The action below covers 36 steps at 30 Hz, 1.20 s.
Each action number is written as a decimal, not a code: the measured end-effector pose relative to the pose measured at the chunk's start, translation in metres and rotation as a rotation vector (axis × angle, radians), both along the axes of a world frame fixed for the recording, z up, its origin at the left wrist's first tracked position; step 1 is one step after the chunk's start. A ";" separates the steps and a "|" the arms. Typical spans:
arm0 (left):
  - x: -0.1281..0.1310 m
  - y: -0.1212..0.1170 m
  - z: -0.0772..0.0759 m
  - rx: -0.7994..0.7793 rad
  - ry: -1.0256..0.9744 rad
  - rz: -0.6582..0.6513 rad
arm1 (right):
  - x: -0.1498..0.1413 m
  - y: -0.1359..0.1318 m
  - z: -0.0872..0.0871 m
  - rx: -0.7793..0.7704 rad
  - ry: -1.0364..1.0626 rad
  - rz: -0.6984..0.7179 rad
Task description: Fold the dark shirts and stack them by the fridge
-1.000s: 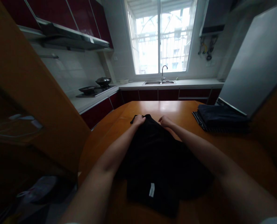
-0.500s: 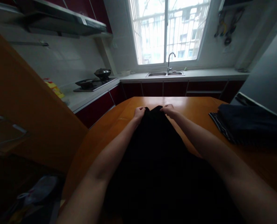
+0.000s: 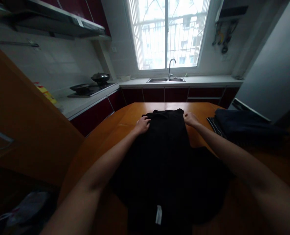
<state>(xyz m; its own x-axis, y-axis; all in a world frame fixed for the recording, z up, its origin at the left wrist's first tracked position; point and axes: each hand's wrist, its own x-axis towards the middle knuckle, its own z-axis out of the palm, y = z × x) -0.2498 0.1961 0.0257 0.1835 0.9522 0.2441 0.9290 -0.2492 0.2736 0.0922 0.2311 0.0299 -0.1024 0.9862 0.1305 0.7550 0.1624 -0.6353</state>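
Observation:
A black shirt (image 3: 168,156) lies spread lengthwise over the wooden table, with a small white label (image 3: 159,214) at its near end. Its dark folds are hard to make out. My left hand (image 3: 143,125) rests on the cloth near the far left corner, fingers stretched out over the fabric and slightly apart. At the far right corner, my right hand (image 3: 190,119) has its fingers closed in a pinch at the edge of the shirt.
The round-cornered wooden table (image 3: 120,125) reaches toward the counter. On its right lies a stack of folded dark clothes (image 3: 245,125). Beyond are a sink (image 3: 159,80), a stove with a wok (image 3: 100,77), and a grey appliance side (image 3: 269,71). A wooden panel (image 3: 24,124) stands at left.
My hands have moved apart, and the shirt's far end is now spread wide and flatter. My left hand's fingers have loosened. The white label has come into view as the camera turned slightly right.

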 end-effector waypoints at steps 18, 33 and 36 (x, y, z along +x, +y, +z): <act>-0.065 -0.017 -0.024 -0.127 0.186 0.259 | -0.044 -0.046 -0.024 0.016 0.170 0.140; -0.081 -0.023 -0.038 -0.049 0.187 0.238 | -0.064 0.074 -0.028 -0.017 0.019 -0.249; -0.081 -0.023 -0.042 -0.032 0.180 0.226 | -0.069 0.093 -0.028 -0.030 0.079 -0.150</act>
<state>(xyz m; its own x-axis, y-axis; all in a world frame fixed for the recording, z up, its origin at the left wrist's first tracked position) -0.3305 0.1729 -0.0159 0.0035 0.9805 0.1964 0.9943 -0.0243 0.1039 0.0235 0.3239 0.0020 0.0552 0.9932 0.1024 0.7172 0.0320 -0.6962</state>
